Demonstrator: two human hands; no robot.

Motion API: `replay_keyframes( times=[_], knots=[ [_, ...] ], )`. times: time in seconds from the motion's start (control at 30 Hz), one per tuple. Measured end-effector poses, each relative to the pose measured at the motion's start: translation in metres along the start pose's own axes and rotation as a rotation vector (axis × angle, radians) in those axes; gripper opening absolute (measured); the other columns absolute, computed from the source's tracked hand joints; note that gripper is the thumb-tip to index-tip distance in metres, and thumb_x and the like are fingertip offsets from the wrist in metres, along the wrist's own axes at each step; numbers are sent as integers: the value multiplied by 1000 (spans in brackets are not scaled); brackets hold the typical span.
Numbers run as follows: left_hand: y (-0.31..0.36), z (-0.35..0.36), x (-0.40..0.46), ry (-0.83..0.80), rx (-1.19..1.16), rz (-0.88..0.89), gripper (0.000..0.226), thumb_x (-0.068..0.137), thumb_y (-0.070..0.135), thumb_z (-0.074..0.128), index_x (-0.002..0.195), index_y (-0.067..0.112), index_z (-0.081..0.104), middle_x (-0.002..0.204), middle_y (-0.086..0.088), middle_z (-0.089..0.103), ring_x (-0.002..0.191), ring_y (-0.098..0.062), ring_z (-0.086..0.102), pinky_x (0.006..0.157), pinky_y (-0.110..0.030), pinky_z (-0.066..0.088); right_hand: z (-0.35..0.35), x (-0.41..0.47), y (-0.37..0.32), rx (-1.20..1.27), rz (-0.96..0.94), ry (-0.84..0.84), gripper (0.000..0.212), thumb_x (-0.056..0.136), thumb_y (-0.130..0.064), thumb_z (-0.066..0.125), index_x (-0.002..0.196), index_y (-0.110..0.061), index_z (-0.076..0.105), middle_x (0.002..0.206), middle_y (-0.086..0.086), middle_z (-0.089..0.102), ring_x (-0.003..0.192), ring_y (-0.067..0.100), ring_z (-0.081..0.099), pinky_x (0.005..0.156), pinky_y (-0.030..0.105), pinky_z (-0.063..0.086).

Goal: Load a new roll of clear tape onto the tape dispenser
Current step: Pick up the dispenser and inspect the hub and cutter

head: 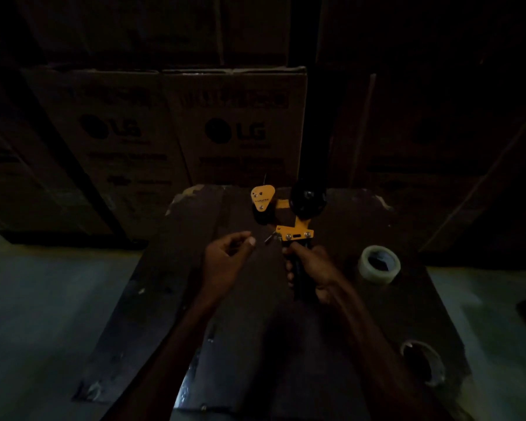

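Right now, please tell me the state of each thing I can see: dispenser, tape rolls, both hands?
Tape dispenser: held upright above the table, black hub bare, no roll on it.
Clear tape roll: lying flat on the table, untouched.
Right hand: grips the dispenser handle.
Left hand: loosely curled, holds nothing.
Empty core: lying near the table's edge.

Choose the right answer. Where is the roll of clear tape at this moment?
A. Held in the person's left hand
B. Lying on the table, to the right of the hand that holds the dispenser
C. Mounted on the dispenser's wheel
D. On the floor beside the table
B: the roll of tape lies flat on the table, apart from the right hand that holds the dispenser by its handle; the left hand holds no roll.
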State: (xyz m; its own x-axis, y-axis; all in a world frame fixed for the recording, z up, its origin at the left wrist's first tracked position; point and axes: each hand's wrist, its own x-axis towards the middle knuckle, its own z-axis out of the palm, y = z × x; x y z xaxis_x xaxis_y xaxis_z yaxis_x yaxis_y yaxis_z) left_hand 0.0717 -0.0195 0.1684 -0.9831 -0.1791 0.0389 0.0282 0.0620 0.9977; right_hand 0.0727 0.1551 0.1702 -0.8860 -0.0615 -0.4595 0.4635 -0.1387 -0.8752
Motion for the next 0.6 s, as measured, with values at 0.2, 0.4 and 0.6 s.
replay_keyframes(
  times=[0.2, 0.4, 0.6],
  knots=[
    [-38, -17, -18, 0, -1, -93, 17, 84, 8, 67, 91, 23, 69, 89, -12, 72, 84, -20, 66, 77, -28, 52, 1, 14, 53, -14, 156, 15, 14, 92, -19, 58, 83, -10, 63, 56, 5, 56, 43, 17, 53, 44, 23, 43],
    [-62, -23, -34, -14, -20, -158, 14, 86, 6, 65, 95, 16, 68, 92, -16, 71, 86, -22, 64, 77, -29, 51, -3, 31, 110, -14, 268, 38, 18, 94, -22, 54, 86, -8, 61, 56, 6, 56, 41, 16, 52, 40, 22, 42],
    [-77, -25, -46, -29, 37, -181, 14, 86, 7, 66, 95, 17, 69, 85, -6, 71, 76, -9, 65, 73, -22, 53, -6, 42, 156, 44, 412, 40, 28, 99, -27, 48, 79, -11, 59, 55, 3, 55, 44, 15, 51, 41, 22, 39]
  ],
)
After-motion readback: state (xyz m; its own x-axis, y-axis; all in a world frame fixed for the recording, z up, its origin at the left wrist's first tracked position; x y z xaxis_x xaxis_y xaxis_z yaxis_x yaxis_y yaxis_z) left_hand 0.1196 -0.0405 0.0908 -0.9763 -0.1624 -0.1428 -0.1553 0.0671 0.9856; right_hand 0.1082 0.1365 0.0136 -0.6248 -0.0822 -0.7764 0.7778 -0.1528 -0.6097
